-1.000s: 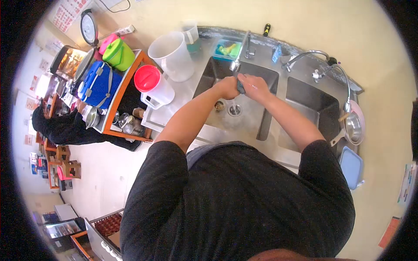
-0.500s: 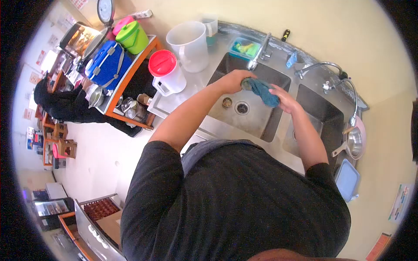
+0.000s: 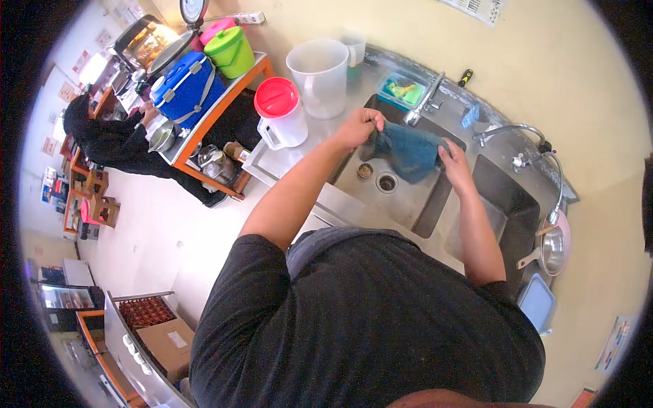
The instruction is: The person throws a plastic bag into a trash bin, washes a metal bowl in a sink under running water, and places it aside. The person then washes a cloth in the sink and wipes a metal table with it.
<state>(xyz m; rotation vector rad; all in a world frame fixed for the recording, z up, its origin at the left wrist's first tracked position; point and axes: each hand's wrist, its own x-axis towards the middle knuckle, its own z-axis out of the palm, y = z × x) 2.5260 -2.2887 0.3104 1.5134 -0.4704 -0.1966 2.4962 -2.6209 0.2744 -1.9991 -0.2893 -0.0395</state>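
Observation:
A damp-looking blue-green cloth [image 3: 410, 153] hangs spread between my hands, above the left basin of the steel sink [image 3: 367, 198]. My left hand [image 3: 360, 128] is closed on its left upper corner. At the other end, my right hand [image 3: 456, 165] pinches the right edge between thumb and fingers. Below the cloth, a drain [image 3: 387, 182] shows in the basin floor. Behind it stands a tap [image 3: 428, 102], beside a clear tub [image 3: 403, 90] with a yellow-green sponge or scrubber inside.
Left of the sink are a red-lidded jug [image 3: 280, 115] and a large translucent measuring jug [image 3: 321, 81]. A pan [image 3: 552, 250] and a blue tray [image 3: 537, 302] are at the right. Another person in black [image 3: 112, 139] bends by the orange-edged shelf [image 3: 224, 102].
The cloth was bunched and twisted between my hands; now it is opened out flat and hangs down. My hands have moved slightly further apart, and the view has shifted.

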